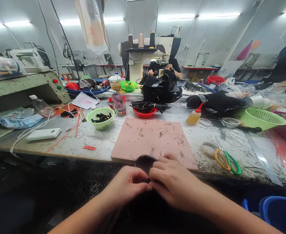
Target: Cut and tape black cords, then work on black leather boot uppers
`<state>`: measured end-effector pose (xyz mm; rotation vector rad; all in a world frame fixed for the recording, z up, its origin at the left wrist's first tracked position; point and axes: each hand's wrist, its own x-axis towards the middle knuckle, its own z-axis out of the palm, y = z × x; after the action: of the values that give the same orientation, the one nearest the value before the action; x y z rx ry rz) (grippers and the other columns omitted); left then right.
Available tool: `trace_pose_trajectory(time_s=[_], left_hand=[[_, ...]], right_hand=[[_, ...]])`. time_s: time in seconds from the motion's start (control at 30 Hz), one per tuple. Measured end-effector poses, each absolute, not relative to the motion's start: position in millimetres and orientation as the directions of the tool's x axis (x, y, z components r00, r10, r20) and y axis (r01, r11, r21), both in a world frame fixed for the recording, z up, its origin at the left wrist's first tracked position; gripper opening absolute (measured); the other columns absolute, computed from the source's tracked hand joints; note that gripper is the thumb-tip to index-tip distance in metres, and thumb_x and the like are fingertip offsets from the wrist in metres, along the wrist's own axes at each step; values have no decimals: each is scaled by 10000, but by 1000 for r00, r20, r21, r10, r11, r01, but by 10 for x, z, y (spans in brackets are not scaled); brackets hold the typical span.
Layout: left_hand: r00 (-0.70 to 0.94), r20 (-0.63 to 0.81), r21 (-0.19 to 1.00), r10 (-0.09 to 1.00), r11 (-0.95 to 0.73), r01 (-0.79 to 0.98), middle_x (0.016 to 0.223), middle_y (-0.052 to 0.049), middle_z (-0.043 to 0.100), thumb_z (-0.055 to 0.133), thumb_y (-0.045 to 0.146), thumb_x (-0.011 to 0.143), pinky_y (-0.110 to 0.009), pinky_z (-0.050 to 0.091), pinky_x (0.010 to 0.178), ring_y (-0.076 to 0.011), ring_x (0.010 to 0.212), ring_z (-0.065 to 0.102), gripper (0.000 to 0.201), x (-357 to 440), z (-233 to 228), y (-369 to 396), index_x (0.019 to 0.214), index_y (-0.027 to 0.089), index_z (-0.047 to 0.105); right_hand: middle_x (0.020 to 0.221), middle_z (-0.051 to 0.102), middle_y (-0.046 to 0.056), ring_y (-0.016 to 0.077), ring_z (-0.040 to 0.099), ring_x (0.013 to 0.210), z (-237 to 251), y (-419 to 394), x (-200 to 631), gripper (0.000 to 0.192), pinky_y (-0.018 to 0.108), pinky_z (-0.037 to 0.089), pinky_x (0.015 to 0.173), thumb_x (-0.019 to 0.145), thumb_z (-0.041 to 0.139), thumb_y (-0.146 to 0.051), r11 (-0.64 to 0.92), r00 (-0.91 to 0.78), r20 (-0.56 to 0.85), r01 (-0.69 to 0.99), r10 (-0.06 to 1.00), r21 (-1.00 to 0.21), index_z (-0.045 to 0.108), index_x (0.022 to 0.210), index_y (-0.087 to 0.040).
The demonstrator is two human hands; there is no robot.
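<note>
Between my two hands is a dark, curved piece of material (145, 161), held at the table's front edge; its kind is not clear. My left hand (128, 182) pinches its lower part with thumb and index finger. From the other side, the curled fingers of my right hand (169, 178) grip the same piece and cover much of it. The fingertips of both hands nearly meet. Just behind the hands lies a pink board (150, 138) with dark marks on its surface.
A light green basket (101, 125) of black parts and a red bowl (145, 113) with black strips stand behind the board. At right are a glue bottle (193, 117), a tape roll (208, 150) and scissors (227, 159). A co-worker (173, 63) sits at a sewing machine (138, 60).
</note>
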<state>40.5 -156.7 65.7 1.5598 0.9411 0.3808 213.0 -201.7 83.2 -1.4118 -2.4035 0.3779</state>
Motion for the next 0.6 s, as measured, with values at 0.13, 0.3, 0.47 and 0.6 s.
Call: trace_pose_trajectory(time_s=[0.13, 0.3, 0.47, 0.6], left_hand=[[621, -264, 903, 738, -36, 427, 560, 16, 573, 627, 238, 659, -218, 360, 537, -139, 573, 491, 106, 401, 730, -1574, 598, 153, 645], [659, -301, 881, 689, -64, 469, 681, 17, 598, 619, 258, 664, -231, 403, 580, -145, 637, 516, 148, 433, 694, -1575, 775, 159, 627], [677, -332, 879, 657, -45, 475, 1020, -51, 677, 599, 282, 710, -309, 428, 842, -228, 944, 583, 325, 475, 621, -1551, 1009, 166, 652], [720, -337, 908, 607, 7, 419, 990, -27, 704, 570, 280, 751, -313, 449, 829, -235, 927, 608, 295, 475, 600, -1545, 1011, 183, 671]], right_hand=[[716, 614, 13, 213, 488, 830, 906, -1973, 2282, 161, 409, 287, 842, 691, 680, -291, 465, -440, 153, 813, 885, -350, 554, 682, -192], [699, 612, -2, 210, 476, 902, 971, -1933, 2417, 71, 480, 153, 990, 748, 618, -215, 533, -539, 97, 761, 837, -370, 577, 692, -200], [763, 623, 13, 234, 458, 1006, 940, -1938, 2427, 94, 523, 66, 1023, 774, 598, -224, 519, -548, 35, 767, 836, -378, 567, 692, -192], [754, 623, 15, 225, 476, 983, 924, -1934, 2403, 96, 517, 100, 1024, 787, 574, -205, 500, -524, 32, 791, 851, -354, 574, 692, -189]])
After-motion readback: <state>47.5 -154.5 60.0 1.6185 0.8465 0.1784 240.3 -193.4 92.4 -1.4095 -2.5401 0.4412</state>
